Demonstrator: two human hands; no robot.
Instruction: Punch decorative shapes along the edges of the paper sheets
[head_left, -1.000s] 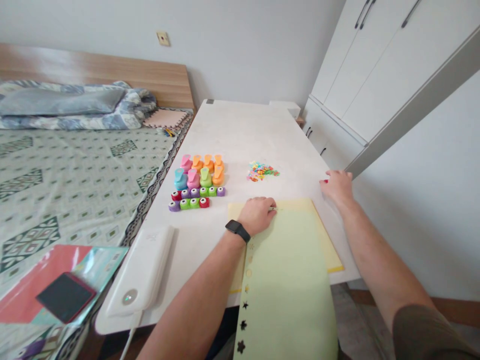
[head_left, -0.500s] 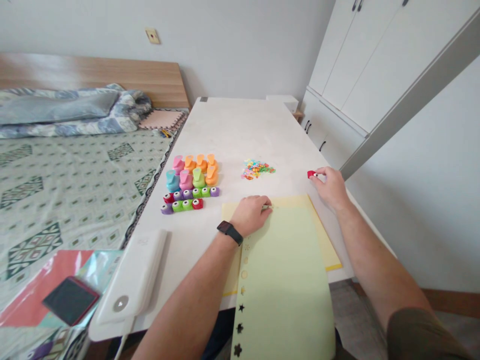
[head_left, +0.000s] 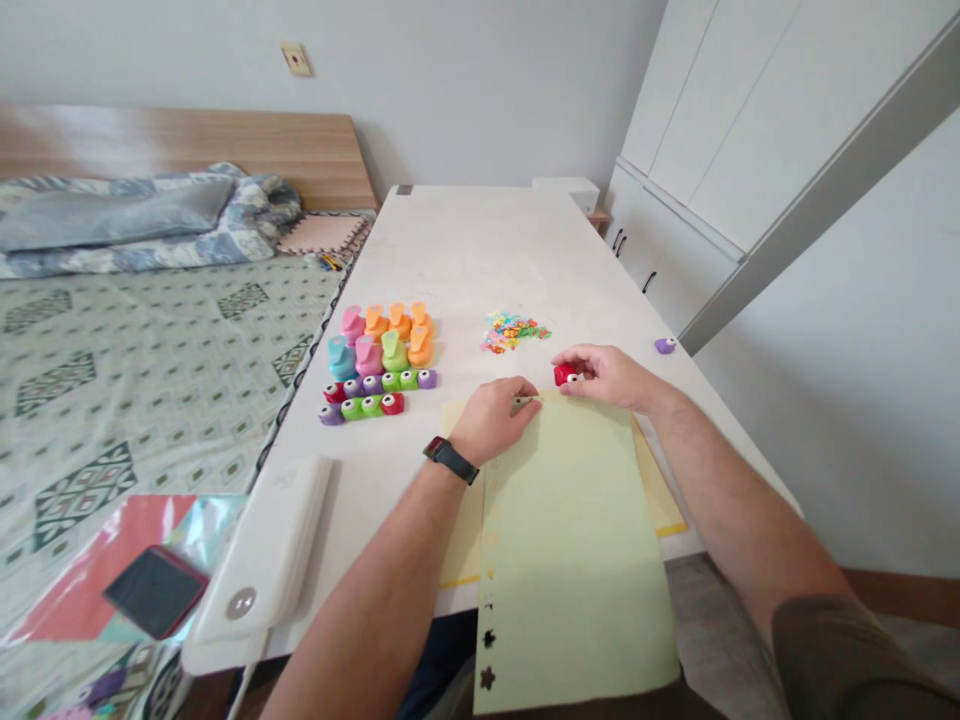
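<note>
My left hand [head_left: 495, 420], with a dark watch on the wrist, grips the top left edge of a pale green sheet of paper [head_left: 577, 540]. Cut-out shapes such as a flower run down the sheet's left side. Its lower end hangs past the table edge towards me. In my closed right hand [head_left: 611, 378] is a small red craft punch [head_left: 565, 374], just beyond the sheet's top edge. A yellow sheet [head_left: 660, 490] lies beneath the green one. Past my hands is a pile of colourful paper cut-outs [head_left: 514, 330].
Larger craft punches [head_left: 367, 352] and rows of small craft punches [head_left: 371, 405] stand at the left of the white table [head_left: 472, 240]. One purple punch [head_left: 665, 345] sits near the right edge. A white device [head_left: 262, 560] with a cord lies front left. A bed [head_left: 172, 370] adjoins the left side.
My right hand has moved left with the red punch, from the table's right side to the sheet's top edge. A purple punch now shows where that hand was. My left hand stays at the paper.
</note>
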